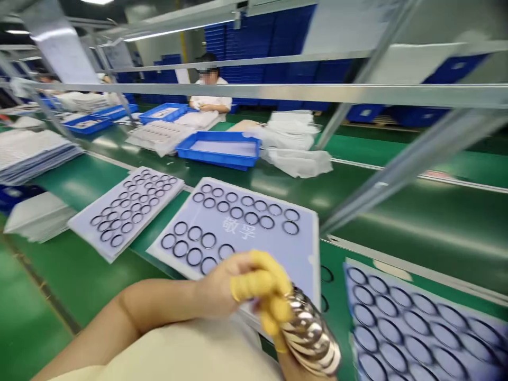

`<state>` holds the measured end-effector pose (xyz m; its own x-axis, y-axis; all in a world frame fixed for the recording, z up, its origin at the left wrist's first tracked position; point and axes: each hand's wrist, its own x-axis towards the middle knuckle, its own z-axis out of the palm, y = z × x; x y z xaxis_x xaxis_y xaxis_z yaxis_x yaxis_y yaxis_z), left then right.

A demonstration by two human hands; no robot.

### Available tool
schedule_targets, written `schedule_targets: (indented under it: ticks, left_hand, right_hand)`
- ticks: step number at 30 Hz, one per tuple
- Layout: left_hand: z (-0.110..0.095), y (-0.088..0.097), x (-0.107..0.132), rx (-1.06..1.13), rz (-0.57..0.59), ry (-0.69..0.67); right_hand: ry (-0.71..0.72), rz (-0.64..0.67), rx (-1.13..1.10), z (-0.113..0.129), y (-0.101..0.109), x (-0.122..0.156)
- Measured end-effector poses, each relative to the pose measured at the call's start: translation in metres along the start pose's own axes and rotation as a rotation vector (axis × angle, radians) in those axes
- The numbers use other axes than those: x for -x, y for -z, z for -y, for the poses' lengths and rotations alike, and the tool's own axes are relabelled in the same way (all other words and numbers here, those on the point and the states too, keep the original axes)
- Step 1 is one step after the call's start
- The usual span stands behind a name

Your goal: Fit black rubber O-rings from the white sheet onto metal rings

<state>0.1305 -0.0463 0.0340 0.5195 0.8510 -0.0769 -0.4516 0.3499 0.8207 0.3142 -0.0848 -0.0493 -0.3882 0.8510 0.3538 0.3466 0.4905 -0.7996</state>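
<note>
My left hand (254, 280), with yellow finger covers, reaches in from the left. Its fingers are bent together at the upper end of a stack of shiny metal rings (311, 336); what they pinch is hidden. Below it, my right hand (280, 330), also with yellow finger covers, is closed beside the stack and holds it; most of this hand is hidden and slightly blurred. Just beyond my hands is a white sheet (278, 254) bearing dark rings in rows, with a gap in the middle. A few dark rings show at its right edge.
Ring-covered sheets lie at left (130, 206) and right (420, 328) on the green table. Behind are a blue tray (218, 151) and white sheet packs (293, 137). A metal frame post (357, 196) slants down at right. A co-worker (212, 90) sits opposite.
</note>
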Motion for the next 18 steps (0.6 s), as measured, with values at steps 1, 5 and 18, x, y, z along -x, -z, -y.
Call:
schedule_targets:
  ticks: [1, 5, 18]
  left_hand:
    - [0.003, 0.003, -0.004, 0.006, -0.029, 0.011]
    - [0.008, 0.026, 0.0, -0.083, -0.027, 0.255]
    - [0.021, 0.043, -0.011, -0.095, 0.59, 0.596]
  right_hand:
    - [-0.013, -0.024, 0.044, -0.007, 0.002, 0.0]
    - [-0.002, -0.075, 0.172, -0.016, 0.002, -0.001]
    - [-0.115, 0.166, 0.058, 0.031, 0.012, -0.025]
